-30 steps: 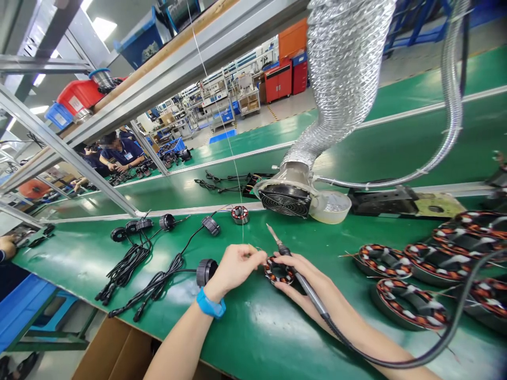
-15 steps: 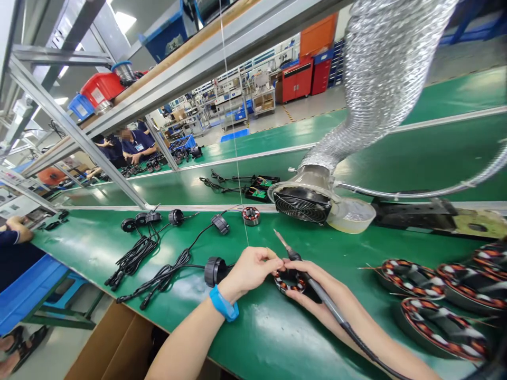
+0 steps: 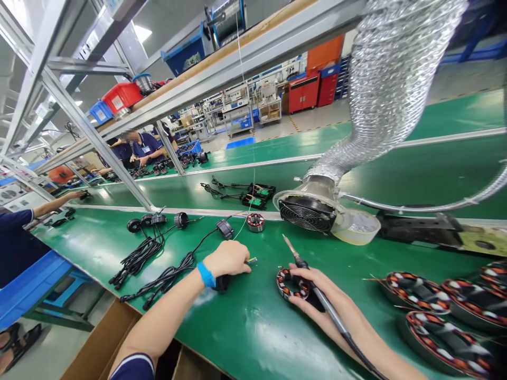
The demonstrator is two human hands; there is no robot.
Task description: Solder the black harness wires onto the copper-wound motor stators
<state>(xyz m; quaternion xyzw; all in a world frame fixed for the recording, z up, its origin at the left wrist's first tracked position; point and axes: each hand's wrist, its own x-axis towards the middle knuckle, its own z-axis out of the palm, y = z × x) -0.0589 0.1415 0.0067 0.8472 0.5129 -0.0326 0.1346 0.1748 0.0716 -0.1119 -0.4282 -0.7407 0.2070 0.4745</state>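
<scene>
My left hand (image 3: 227, 258), with a blue band at the wrist, is closed over the end of a black cable; thin coloured wire tips (image 3: 252, 260) stick out past its fingers. A black round cap (image 3: 222, 283) lies partly hidden under that wrist. In my right hand (image 3: 317, 287) a small stator ring (image 3: 292, 284) with copper windings is held between thumb and fingers. The soldering iron (image 3: 328, 306) rests across the same hand, its tip pointing up and away. Another small stator (image 3: 255, 222) stands farther back on the green table (image 3: 253, 338).
Black cables with round caps (image 3: 225, 229) lie at left. Several larger stators (image 3: 447, 338) sit at right. A fume fan (image 3: 307, 214) with a silver duct (image 3: 380, 95) stands behind, beside a round tub (image 3: 356, 227). A co-worker's arm (image 3: 55, 203) reaches in at far left.
My left hand has left the stator and moved left to the cable end. The right hand still holds the stator and iron. A co-worker's arm now stretches out at far left.
</scene>
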